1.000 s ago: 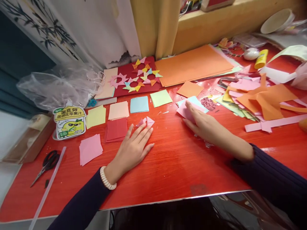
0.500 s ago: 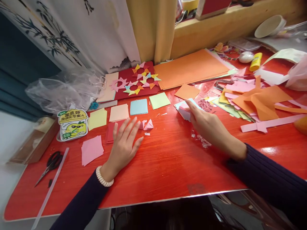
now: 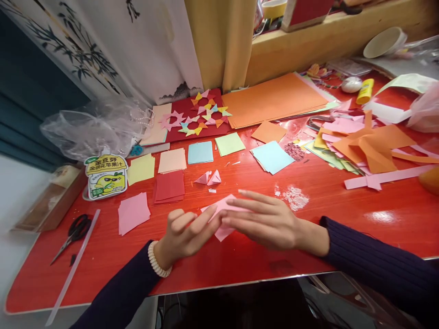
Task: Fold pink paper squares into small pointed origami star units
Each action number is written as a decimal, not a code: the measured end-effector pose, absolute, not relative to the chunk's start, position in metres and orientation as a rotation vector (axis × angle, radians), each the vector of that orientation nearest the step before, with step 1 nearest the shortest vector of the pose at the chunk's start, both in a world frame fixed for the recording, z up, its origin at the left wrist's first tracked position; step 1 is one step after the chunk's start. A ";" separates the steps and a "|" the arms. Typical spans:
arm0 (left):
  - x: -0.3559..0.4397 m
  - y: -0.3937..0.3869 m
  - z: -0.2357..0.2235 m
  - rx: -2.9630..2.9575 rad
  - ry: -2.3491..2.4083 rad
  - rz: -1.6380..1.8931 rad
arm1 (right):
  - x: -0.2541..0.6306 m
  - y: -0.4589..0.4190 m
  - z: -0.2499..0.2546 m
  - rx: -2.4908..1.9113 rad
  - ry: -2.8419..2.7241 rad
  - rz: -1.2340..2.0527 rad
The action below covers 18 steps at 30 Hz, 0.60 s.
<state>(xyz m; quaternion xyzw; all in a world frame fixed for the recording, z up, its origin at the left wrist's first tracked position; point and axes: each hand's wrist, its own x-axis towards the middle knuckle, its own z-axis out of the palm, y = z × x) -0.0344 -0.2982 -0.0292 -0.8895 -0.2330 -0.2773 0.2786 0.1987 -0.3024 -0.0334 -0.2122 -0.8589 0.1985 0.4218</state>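
Low over the front middle of the table, a pink square of paper (image 3: 224,234) is between my two hands. My left hand (image 3: 190,230) pinches its left side, with the other fingers curled. My right hand (image 3: 270,220) holds its right side, with long fingers laid over the paper and the thumb hidden. Just beyond lie small folded pink paper pieces (image 3: 214,177) and a white scrap. A light blue paper stack (image 3: 272,156) sits behind my right hand. Red squares (image 3: 169,186) and pink squares (image 3: 133,213) lie beyond and left of my left hand.
Peach, yellow, blue and green paper stacks form a row behind. Folded paper star rings (image 3: 194,123) rest on red sheets beside large orange sheets (image 3: 274,100). Paper offcuts (image 3: 370,141) and a glue stick (image 3: 365,91) are right; scissors (image 3: 77,228) and a clear strip (image 3: 77,260) left.
My right hand has come from the light blue stack to the middle, bringing a pink paper square. My left hand has moved right and nearer, off the red squares, and now pinches the paper.
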 end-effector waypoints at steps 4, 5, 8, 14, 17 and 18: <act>-0.038 -0.297 -0.026 -2.191 -0.597 -0.743 | 0.189 -0.299 -0.040 -0.858 -1.557 1.402; -0.039 -0.296 -0.027 -2.194 -0.558 -0.721 | 0.187 -0.298 -0.042 -0.900 -1.459 1.596; -0.039 -0.294 -0.035 -2.337 -0.450 -0.623 | 0.182 -0.296 -0.048 -0.968 -1.325 1.862; -0.029 -0.291 -0.045 -2.708 -0.778 -0.875 | 0.182 -0.295 -0.055 -1.029 -1.384 1.651; -0.021 -0.292 -0.043 -2.846 -1.207 -1.027 | 0.182 -0.296 -0.054 -0.977 -1.426 1.653; -0.019 -0.292 -0.042 -2.876 -1.346 -1.092 | 0.182 -0.297 -0.053 -0.968 -1.427 1.680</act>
